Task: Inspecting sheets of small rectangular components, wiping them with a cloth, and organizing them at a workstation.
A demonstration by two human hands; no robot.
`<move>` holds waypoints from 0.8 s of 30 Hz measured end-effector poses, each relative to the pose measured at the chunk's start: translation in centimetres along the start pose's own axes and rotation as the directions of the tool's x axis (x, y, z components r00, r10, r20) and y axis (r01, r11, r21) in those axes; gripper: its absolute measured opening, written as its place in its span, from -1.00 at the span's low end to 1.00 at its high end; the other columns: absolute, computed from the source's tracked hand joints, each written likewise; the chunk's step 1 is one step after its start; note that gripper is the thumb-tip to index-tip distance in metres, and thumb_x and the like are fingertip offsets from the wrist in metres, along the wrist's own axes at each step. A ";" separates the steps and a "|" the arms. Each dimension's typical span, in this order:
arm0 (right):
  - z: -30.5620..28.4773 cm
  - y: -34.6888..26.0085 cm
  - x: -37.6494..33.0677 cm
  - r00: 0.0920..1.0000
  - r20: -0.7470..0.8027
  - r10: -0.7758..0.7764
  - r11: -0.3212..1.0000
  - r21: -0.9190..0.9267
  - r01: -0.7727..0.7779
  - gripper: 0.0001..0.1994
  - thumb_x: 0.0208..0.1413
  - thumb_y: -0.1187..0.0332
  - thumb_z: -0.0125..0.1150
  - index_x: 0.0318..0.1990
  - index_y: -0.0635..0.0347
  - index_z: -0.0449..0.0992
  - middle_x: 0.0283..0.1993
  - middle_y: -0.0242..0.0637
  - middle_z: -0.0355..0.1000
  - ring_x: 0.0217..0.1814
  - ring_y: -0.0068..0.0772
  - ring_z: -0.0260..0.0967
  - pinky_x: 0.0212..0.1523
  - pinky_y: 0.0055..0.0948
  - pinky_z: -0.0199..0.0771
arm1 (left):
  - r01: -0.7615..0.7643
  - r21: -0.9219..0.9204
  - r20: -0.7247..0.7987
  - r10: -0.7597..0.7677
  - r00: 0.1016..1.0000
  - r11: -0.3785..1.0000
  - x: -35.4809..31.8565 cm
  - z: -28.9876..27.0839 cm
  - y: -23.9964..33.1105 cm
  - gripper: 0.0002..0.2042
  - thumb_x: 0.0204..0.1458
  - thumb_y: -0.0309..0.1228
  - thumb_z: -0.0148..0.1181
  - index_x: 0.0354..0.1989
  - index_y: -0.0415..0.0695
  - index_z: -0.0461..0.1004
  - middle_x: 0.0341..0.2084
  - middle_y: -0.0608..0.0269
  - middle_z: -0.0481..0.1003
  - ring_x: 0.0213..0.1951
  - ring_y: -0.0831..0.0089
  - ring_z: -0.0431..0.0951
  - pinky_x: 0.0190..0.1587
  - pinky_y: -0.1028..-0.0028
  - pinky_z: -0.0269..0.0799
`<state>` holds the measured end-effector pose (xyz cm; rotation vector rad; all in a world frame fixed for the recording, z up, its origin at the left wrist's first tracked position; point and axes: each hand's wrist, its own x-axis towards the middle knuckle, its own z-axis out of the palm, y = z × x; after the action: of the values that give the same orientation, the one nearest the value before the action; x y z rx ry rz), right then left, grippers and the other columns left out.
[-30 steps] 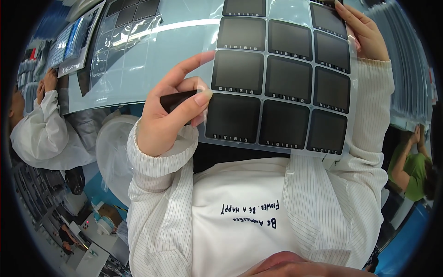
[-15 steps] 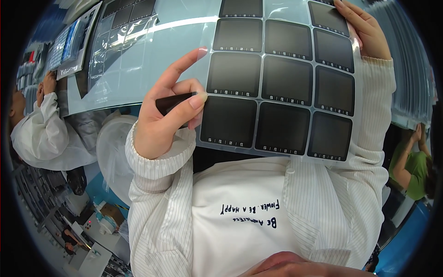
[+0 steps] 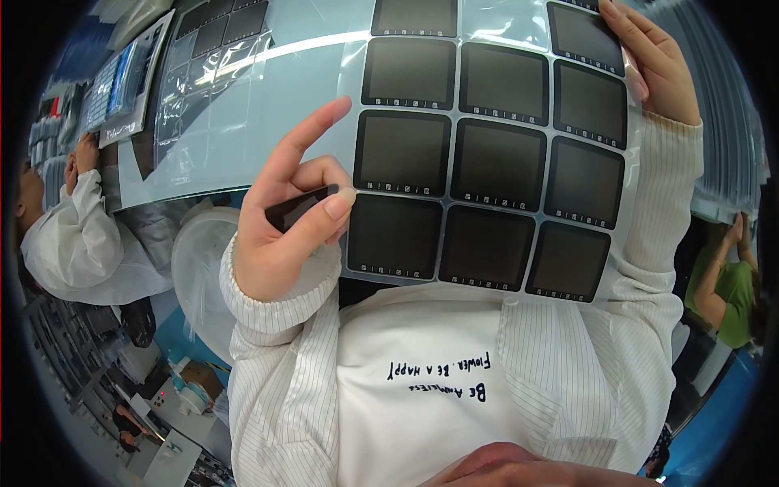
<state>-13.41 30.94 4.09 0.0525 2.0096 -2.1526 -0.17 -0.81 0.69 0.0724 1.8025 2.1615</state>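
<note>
A clear backing sheet (image 3: 454, 280) carrying several dark square panels in rows is held up in front of my chest. My right hand (image 3: 659, 69) grips its upper right edge. My left hand (image 3: 276, 243) is at the sheet's left edge, forefinger raised, pinching a small dark square panel (image 3: 294, 209) between thumb and middle finger. That panel sits just beside the sheet's lower left squares. Both sleeves are white with thin stripes.
A pale blue tabletop (image 3: 260, 130) lies behind the sheet, with another clear sheet of dark squares (image 3: 207, 36) on it. A co-worker in a white coat (image 3: 77, 243) is at the left, a person in green (image 3: 722, 292) at the right. Equipment (image 3: 182, 398) stands lower left.
The sheet has dropped slightly toward my chest. My left hand has sunk a little with the small panel still pinched. My right hand keeps its hold.
</note>
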 end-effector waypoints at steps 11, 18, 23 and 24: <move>-0.7 3.4 2.6 1.000 -0.011 0.023 0.997 -0.076 -0.024 -0.78 0.19 0.30 0.09 -0.34 0.32 0.46 -0.64 -0.43 0.38 -0.85 -0.72 0.11 -0.83 -0.70 -0.02 | -0.244 0.545 -0.076 0.338 0.938 0.802 1.6 1.2 -2.3 -0.42 -0.01 -0.64 0.04 0.25 -0.27 0.08 -0.65 0.38 0.34 -0.60 0.69 0.24 -0.46 0.71 0.16; 0.1 5.4 -2.6 0.916 0.262 0.304 0.906 -0.376 -0.193 -0.74 0.14 0.26 0.13 -0.19 0.30 0.43 -0.47 -0.37 0.40 -0.62 -0.66 0.29 -0.68 -0.67 0.31 | -0.232 0.845 -0.061 0.518 0.853 0.481 3.0 1.3 -2.9 -0.62 -0.08 -0.64 0.16 -0.01 -0.22 0.40 -0.66 0.25 0.32 -0.66 0.45 0.30 -0.55 0.54 0.25; 2.2 4.5 -7.9 0.814 0.298 0.499 0.849 -0.356 -0.390 -0.75 -0.04 0.31 0.35 -0.35 0.32 0.47 -0.59 -0.36 0.41 -0.70 -0.57 0.37 -0.72 -0.66 0.30 | -0.159 0.961 -0.012 0.608 0.794 0.226 3.3 1.3 -2.6 -0.73 -0.16 -0.47 0.34 -0.25 -0.20 0.47 -0.60 0.23 0.34 -0.61 0.38 0.36 -0.55 0.47 0.29; 2.4 4.8 -8.0 0.814 0.264 0.518 0.840 -0.337 -0.425 -0.76 -0.06 0.35 0.36 -0.37 0.33 0.48 -0.59 -0.35 0.41 -0.71 -0.57 0.37 -0.72 -0.67 0.30 | -0.229 0.911 -0.001 0.558 0.830 0.343 3.4 1.6 -2.4 -0.73 -0.19 -0.39 0.36 -0.34 -0.21 0.45 -0.60 0.23 0.33 -0.61 0.37 0.35 -0.56 0.46 0.28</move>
<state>-4.48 29.19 0.80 0.1170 1.8123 -1.4569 -2.46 2.02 -1.85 0.4910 3.2478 1.1483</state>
